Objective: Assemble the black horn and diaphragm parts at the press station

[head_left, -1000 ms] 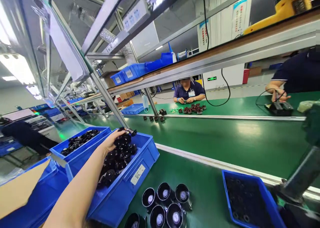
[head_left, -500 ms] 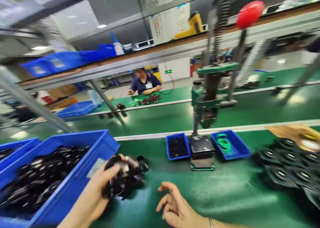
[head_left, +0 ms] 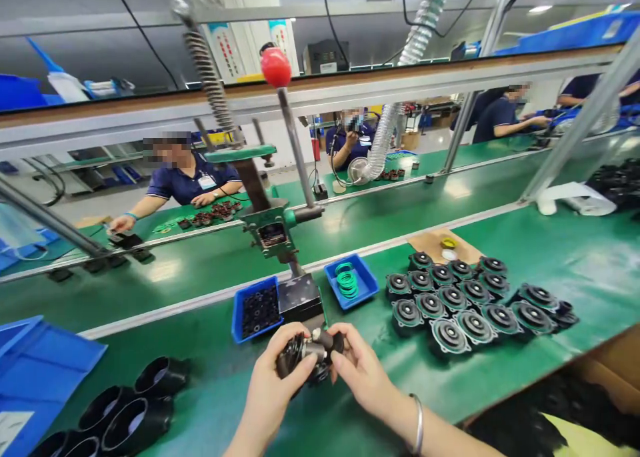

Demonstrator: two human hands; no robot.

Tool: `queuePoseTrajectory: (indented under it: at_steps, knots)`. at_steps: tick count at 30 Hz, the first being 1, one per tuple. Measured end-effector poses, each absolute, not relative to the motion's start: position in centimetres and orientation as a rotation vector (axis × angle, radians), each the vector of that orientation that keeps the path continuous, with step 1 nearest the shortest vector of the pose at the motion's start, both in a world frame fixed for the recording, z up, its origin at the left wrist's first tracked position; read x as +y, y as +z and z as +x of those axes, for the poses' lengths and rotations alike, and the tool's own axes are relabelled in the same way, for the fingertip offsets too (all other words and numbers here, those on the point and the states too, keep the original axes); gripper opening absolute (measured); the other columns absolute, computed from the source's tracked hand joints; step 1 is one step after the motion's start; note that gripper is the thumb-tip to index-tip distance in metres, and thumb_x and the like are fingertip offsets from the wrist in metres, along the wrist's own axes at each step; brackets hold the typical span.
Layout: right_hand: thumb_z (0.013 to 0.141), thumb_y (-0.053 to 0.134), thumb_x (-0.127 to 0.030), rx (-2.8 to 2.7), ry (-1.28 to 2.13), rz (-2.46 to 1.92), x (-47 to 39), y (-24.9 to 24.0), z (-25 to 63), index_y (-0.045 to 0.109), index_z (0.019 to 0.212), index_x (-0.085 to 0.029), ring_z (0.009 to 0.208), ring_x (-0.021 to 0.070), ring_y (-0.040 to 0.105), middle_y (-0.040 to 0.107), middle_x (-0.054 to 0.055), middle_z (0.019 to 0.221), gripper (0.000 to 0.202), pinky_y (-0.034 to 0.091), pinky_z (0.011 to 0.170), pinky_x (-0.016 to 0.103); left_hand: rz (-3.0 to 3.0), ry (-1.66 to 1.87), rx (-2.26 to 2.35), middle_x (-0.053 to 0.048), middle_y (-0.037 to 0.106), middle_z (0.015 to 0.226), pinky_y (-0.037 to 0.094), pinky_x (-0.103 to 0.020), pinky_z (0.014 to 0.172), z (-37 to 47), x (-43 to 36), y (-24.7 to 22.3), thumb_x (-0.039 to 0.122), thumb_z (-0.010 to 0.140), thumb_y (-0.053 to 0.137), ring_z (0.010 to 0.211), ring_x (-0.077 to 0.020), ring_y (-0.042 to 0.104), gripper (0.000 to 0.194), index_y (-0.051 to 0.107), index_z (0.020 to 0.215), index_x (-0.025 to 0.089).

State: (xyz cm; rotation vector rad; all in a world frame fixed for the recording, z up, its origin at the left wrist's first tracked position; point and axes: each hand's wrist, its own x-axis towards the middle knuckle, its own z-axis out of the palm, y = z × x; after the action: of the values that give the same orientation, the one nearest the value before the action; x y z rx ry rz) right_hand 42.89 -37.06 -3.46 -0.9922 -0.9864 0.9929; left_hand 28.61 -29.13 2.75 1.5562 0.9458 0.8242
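Observation:
My left hand [head_left: 277, 377] is closed around a small cluster of black parts [head_left: 313, 358] with grey cylindrical pieces among them. My right hand [head_left: 363, 367] pinches a dark round-ended part [head_left: 338, 342] at the right side of the cluster. Both hands are close together over the green bench, just in front of the base [head_left: 301, 298] of a hand press with a red knob [head_left: 276, 67]. Fingers hide much of the cluster, so its exact kind is unclear.
A blue tray of black rings [head_left: 259, 310] and one of green rings [head_left: 347, 282] flank the press. Rows of round black assemblies [head_left: 453, 298] stand right. Black cups [head_left: 133, 420] lie left near a blue bin [head_left: 47, 360]. Other people sit across the bench.
The view has swung right. My left hand has carried black parts from beside the blue bin to the front of the press. My right hand, open before, has closed on a part there.

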Motion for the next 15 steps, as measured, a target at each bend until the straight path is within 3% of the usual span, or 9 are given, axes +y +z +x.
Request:
queuePoseTrajectory:
  at_steps: [6, 11, 15]
  knots:
    - [0.092, 0.047, -0.049, -0.686, 0.408, -1.119, -37.8, -6.2, 45.1, 0.042, 0.118, -0.024, 0.068, 0.0151, 0.051, 0.051, 0.004, 0.09, 0.036, 0.048, 0.064, 0.029, 1.157, 1.053, 0.885, 0.0, 0.068, 0.097, 0.057, -0.034, 0.076, 34.0, -28.0, 5.9, 0.047, 0.066, 0.077, 0.088, -0.0254, 0.068, 0.038, 0.062, 0.095, 0.028]
    - [0.085, 0.052, -0.055, -0.868, 0.348, -1.051, -38.7, -9.1, 44.2, 0.051, 0.106, -0.022, 0.088, 0.0255, 0.056, 0.052, 0.009, 0.092, 0.039, 0.05, 0.081, 0.044, 1.4, 0.919, 0.734, 0.0, 0.07, 0.089, 0.052, -0.028, 0.076, 42.3, -24.9, 7.0, 0.042, 0.07, 0.076, 0.086, -0.0206, 0.067, 0.035, 0.063, 0.096, 0.024]
    - [0.09, 0.048, -0.044, -0.924, 0.245, -0.985, -39.0, -8.5, 44.2, 0.051, 0.109, -0.023, 0.086, 0.0239, 0.056, 0.051, 0.008, 0.088, 0.028, 0.05, 0.079, 0.043, 1.41, 0.743, 0.643, -0.003, 0.07, 0.088, 0.049, -0.029, 0.081, 47.6, -24.3, 5.3, 0.041, 0.072, 0.073, 0.085, -0.0197, 0.065, 0.034, 0.062, 0.095, 0.018]
